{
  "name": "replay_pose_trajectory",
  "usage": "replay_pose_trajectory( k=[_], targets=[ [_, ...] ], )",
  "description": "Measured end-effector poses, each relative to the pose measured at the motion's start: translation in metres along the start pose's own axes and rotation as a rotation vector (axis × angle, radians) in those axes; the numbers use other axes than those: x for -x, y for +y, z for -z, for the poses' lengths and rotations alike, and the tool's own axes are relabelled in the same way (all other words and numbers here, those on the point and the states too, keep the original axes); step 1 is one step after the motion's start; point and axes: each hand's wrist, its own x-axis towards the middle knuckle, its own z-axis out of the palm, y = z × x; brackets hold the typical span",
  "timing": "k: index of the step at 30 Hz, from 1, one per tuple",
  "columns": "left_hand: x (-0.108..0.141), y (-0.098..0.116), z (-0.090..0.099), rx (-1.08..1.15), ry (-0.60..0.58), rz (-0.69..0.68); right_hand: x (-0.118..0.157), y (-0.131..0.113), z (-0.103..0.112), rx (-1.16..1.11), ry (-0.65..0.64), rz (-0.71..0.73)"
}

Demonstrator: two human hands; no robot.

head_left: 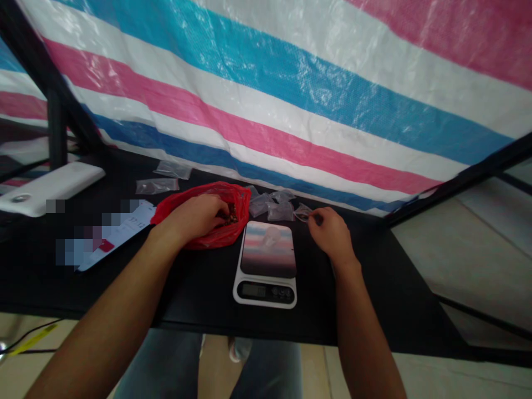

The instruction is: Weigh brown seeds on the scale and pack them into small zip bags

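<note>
My left hand (205, 216) reaches into an open red plastic bag (208, 240). Its fingers are curled down onto small brown pieces (233, 214) inside, too small to name; the fingertips are partly hidden. To the right, my right hand (331, 231) pinches the edge of a small clear plastic bag (302, 211) lying on the black table. Between the hands stands a white digital scale (266, 304) with a shiny plate. A small, clear, roundish shape (272, 235) shows on that plate, either an object or a reflection. The scale's display (254, 290) is lit faintly.
More small clear bags (280, 210) lie behind the scale, and others (157, 185) behind the red bag. A phone (124, 235) and a white device (54, 188) are on the left of the black table (199, 302). A striped plastic sheet (266, 111) hangs behind.
</note>
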Motion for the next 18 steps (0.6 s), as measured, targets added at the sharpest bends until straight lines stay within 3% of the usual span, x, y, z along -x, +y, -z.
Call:
replay_pose_trajectory(
  k=[3, 10, 15, 18],
  targets=[
    [0.001, 0.001, -0.002, -0.017, -0.028, -0.026, -0.001, -0.003, 0.0, -0.099, 0.055, 0.003],
    [0.002, 0.004, 0.002, -0.022, -0.012, 0.057, -0.002, -0.009, -0.003, -0.286, 0.041, -0.005],
    [0.0, 0.009, 0.011, 0.02, 0.081, -0.048, -0.003, -0.011, -0.002, -0.356, 0.044, -0.015],
    [0.001, 0.01, 0.015, 0.102, 0.059, -0.101, -0.002, -0.013, -0.001, -0.371, 0.055, -0.004]
  ],
)
